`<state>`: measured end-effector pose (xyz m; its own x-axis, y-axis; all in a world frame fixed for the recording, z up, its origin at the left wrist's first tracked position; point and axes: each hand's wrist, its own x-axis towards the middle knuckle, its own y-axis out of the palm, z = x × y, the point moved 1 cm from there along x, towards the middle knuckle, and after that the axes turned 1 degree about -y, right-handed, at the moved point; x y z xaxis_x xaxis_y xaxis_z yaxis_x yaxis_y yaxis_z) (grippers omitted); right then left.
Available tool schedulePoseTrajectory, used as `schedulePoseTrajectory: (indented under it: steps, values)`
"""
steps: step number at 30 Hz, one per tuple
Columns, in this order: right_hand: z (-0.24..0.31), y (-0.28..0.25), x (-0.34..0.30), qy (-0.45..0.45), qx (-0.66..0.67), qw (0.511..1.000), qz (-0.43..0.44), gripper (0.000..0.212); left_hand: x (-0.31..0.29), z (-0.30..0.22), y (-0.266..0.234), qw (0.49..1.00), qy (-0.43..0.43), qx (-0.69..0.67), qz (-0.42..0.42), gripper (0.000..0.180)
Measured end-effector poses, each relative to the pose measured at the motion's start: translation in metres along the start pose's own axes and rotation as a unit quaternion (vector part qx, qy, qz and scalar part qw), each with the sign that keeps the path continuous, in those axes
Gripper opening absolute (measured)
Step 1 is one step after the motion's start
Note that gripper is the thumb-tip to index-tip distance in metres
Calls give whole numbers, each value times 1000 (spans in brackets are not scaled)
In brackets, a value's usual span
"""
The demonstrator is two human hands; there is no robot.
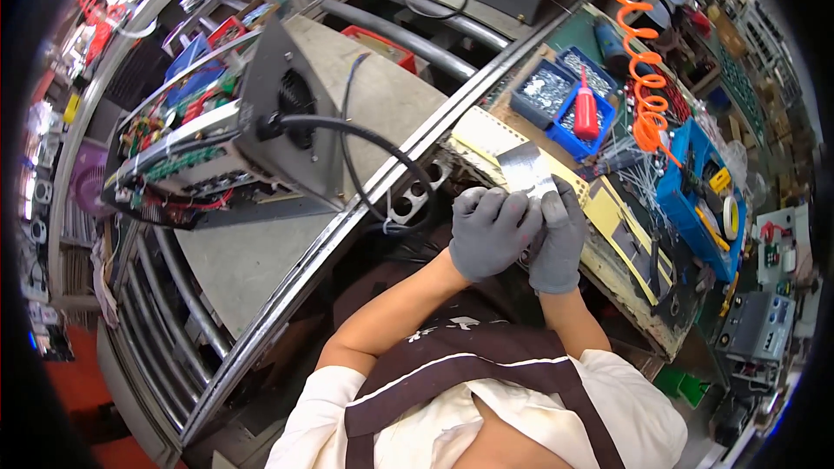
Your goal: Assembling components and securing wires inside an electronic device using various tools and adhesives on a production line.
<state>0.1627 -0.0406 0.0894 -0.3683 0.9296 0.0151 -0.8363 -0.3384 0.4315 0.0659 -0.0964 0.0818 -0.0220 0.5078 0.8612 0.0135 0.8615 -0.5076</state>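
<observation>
Both my hands wear grey gloves and meet above the near edge of the workbench. A small flat silver sheet [526, 170], shiny and roughly rectangular, sticks out from between them. My left hand [492, 233] has its fingers curled in at the sheet's lower edge. Thumb and fingers of my right hand [561, 239] are closed on the sheet's lower right corner. The gloves hide its lower end. Beneath it lies a cream perforated strip [488, 135] on the bench.
Left of me, an opened electronic unit [208, 143] with a thick black cable stands on a roller conveyor [169, 295]. Blue bins [543, 91] of small metal parts, a red bottle [586, 113] and a blue tool tray [695, 200] occupy the bench. An orange coiled hose [643, 61] hangs above.
</observation>
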Motion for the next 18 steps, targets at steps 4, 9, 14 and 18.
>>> schedulePoseTrajectory:
  steps: [4, 9, 14, 18]
  values:
    - [-11, 26, 1, 49, 29, 998, -20, 25, -14, 12, -14, 999, -31, 42, 16, 23]
    - [-40, 35, 26, -11, -36, 997, -64, 12, -25, 24, -41, 999, -36, 37, 5, 23]
    - [-44, 52, 46, -79, -35, 993, -75, 11, -53, 36, -75, 994, -92, -55, 12, 31]
    - [-47, 68, 53, -102, -48, 992, -64, 12, -76, 64, -100, 969, -229, -85, 21, 30]
